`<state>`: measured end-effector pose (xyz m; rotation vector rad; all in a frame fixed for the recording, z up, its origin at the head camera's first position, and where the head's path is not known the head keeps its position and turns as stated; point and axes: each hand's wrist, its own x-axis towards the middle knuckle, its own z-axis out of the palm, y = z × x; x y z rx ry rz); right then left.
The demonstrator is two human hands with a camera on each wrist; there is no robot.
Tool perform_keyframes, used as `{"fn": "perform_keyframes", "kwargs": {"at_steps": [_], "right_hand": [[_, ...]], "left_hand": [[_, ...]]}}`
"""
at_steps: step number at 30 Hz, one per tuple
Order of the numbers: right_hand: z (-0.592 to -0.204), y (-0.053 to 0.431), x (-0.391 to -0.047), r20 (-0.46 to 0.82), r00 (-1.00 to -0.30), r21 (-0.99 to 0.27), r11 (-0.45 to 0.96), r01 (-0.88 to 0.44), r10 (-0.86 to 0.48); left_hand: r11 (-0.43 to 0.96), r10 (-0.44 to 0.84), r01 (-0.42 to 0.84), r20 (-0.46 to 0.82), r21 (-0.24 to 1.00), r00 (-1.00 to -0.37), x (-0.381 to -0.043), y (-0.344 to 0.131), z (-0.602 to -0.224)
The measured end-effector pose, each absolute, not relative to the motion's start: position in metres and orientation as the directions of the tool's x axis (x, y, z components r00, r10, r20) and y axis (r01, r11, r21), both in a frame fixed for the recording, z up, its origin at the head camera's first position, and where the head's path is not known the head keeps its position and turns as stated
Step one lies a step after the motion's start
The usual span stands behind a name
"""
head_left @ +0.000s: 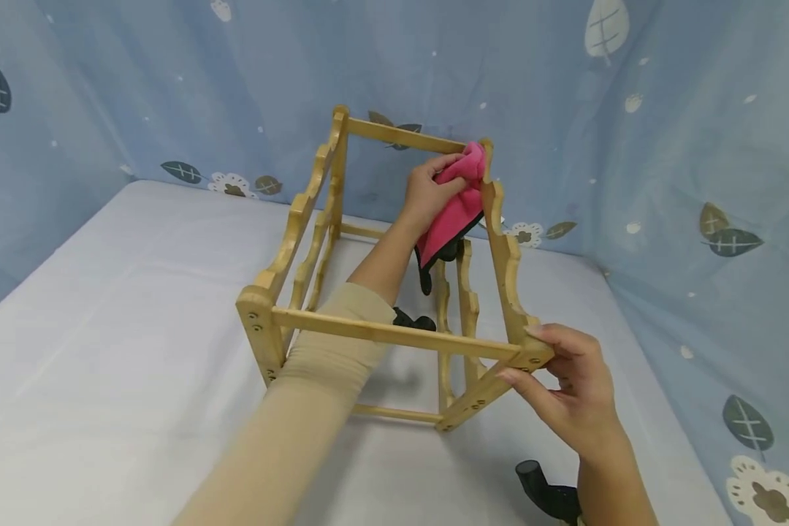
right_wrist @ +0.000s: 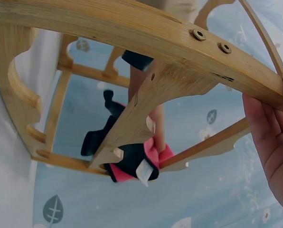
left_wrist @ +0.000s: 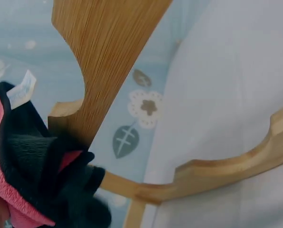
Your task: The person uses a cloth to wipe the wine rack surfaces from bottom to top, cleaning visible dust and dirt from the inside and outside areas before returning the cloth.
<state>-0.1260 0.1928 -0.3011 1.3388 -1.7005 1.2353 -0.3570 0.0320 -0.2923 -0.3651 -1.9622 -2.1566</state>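
Note:
A wooden rack (head_left: 394, 334) with wavy, scalloped side rails stands tilted over the white surface. My left hand (head_left: 427, 193) reaches under the rack's near top rail and grips a pink cloth (head_left: 456, 212) with a black edge and dark underside. That cloth lies against the far end of the right-hand top rail; in the left wrist view its dark folds (left_wrist: 32, 156) touch the wood. With thumb and fingers, my right hand (head_left: 575, 391) pinches the near right top corner of the rack. The right wrist view shows screw heads (right_wrist: 198, 34) along the end post.
The rack is on a white-covered surface (head_left: 138, 292), with a blue leaf-print curtain (head_left: 237, 88) behind and to the sides. A black curved piece (head_left: 546, 493) sits by the right wrist, and another black part (head_left: 424, 322) shows beside the left forearm.

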Motion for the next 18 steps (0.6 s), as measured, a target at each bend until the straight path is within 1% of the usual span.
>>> {"fn": "perform_keyframes", "kwargs": {"at_steps": [5,9,12,18], "right_hand": [[-0.298,0.193,-0.127,0.89,-0.265,-0.268,0.046,-0.962,-0.372],[-0.298,0.194,-0.127,0.876,-0.289,-0.279,0.084,-0.957,-0.387],[-0.299,0.194,-0.127,0.866,-0.31,-0.289,0.112,-0.951,-0.392],[-0.3,0.194,-0.125,0.872,-0.31,-0.294,0.1,-0.951,-0.38]], "left_hand": [[-0.155,0.092,0.294,0.31,0.943,-0.946,-0.346,0.028,-0.289],[-0.186,0.14,0.274,0.302,0.944,-0.943,-0.336,0.024,-0.292],[-0.188,0.163,0.26,0.291,0.947,-0.943,-0.328,0.021,-0.295],[-0.16,0.24,0.246,0.28,0.956,-0.93,-0.309,0.016,-0.295]]}}
